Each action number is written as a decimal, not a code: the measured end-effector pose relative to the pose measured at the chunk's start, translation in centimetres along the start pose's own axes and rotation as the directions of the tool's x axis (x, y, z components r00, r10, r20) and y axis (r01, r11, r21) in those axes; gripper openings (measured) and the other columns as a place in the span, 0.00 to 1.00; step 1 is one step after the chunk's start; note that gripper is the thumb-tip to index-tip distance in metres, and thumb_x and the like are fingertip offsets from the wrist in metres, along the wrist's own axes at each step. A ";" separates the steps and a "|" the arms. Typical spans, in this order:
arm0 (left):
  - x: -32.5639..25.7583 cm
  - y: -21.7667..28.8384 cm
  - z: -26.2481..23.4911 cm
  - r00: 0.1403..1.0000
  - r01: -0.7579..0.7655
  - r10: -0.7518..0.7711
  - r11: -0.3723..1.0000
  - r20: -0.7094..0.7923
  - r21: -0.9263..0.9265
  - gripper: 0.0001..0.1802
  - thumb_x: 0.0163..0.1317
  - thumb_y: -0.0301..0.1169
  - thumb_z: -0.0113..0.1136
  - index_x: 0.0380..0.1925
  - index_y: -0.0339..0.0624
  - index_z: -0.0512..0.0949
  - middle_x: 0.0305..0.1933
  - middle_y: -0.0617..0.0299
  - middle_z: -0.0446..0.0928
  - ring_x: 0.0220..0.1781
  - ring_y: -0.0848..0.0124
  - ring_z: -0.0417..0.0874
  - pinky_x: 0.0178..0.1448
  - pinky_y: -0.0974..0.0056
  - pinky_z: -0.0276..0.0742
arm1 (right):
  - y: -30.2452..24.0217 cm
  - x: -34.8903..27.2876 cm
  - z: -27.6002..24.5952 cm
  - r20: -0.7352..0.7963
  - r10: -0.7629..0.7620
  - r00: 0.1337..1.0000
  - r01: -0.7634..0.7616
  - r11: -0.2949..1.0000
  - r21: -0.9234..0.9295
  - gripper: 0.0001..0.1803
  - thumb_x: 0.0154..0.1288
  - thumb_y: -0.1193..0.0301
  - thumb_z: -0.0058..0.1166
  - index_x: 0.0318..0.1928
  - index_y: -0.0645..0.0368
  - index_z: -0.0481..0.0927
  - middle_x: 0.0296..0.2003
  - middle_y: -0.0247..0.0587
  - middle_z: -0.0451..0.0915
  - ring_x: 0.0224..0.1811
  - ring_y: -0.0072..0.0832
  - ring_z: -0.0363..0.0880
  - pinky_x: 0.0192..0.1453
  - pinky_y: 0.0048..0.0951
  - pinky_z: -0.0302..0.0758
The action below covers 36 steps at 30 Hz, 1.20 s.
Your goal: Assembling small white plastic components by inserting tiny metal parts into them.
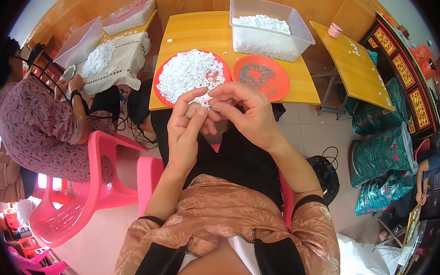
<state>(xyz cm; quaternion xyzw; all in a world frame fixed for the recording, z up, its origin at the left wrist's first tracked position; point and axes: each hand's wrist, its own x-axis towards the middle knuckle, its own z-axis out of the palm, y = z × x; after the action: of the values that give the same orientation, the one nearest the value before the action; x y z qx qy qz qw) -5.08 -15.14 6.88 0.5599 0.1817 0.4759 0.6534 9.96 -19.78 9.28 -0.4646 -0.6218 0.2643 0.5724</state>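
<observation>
My left hand (186, 130) and my right hand (246, 114) meet in front of me, fingertips pinched together on a small white plastic part (206, 102). Just beyond them, on the yellow table (196, 32), stands a red plate (159, 76) heaped with small white ring-shaped parts. Beside it to the right an orange plate (278, 83) holds a small pile of thin grey metal pieces (256, 75). Behind the plates stands a clear plastic bin (301, 36) with more white parts inside.
A person in a patterned top sits at my left on a pink chair (83, 189), working at a white crate (118, 63) of white parts. A second yellow table (357, 70) stands at the right, with green sacks (380, 157) on the floor.
</observation>
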 end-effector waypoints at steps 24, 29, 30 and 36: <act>-0.3 -0.2 0.2 0.997 0.079 -0.081 0.993 -0.015 -0.091 0.16 0.66 0.27 0.47 0.52 0.35 0.68 0.27 0.62 0.76 0.25 0.80 0.72 0.31 0.77 0.67 | 0.9 -0.4 0.3 0.076 0.124 0.989 -0.144 0.907 0.396 0.09 0.63 0.81 0.51 0.44 0.64 0.73 0.35 0.35 0.78 0.34 0.16 0.77 0.38 0.17 0.74; -0.2 -0.1 0.2 0.998 0.057 -0.060 0.994 -0.027 -0.092 0.16 0.66 0.27 0.47 0.52 0.35 0.68 0.27 0.62 0.76 0.25 0.80 0.72 0.31 0.77 0.67 | 0.9 -0.2 0.4 0.078 0.118 0.990 -0.139 0.904 0.404 0.08 0.63 0.81 0.52 0.43 0.64 0.74 0.35 0.35 0.78 0.34 0.16 0.77 0.37 0.18 0.74; -0.4 0.2 0.0 0.998 0.031 -0.035 0.997 -0.047 -0.077 0.16 0.65 0.26 0.47 0.53 0.35 0.68 0.27 0.62 0.76 0.25 0.80 0.72 0.31 0.77 0.66 | 0.7 0.0 0.9 0.075 0.105 0.992 -0.126 0.917 0.379 0.08 0.63 0.81 0.52 0.43 0.64 0.74 0.35 0.35 0.78 0.34 0.16 0.77 0.37 0.17 0.74; 0.5 -0.8 0.3 0.998 -0.052 0.054 0.997 -0.024 0.055 0.16 0.65 0.24 0.47 0.53 0.36 0.68 0.27 0.64 0.75 0.25 0.81 0.70 0.30 0.77 0.65 | 0.6 -0.2 0.3 -0.043 -0.018 0.999 0.020 0.999 0.041 0.08 0.62 0.82 0.52 0.42 0.65 0.74 0.34 0.35 0.79 0.35 0.16 0.77 0.38 0.17 0.73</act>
<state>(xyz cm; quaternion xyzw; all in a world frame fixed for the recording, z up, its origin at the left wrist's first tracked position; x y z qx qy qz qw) -4.26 -14.83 6.42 0.5760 0.1881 0.4951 0.6227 9.86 -19.68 8.60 -0.4522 -0.6083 0.2616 0.5975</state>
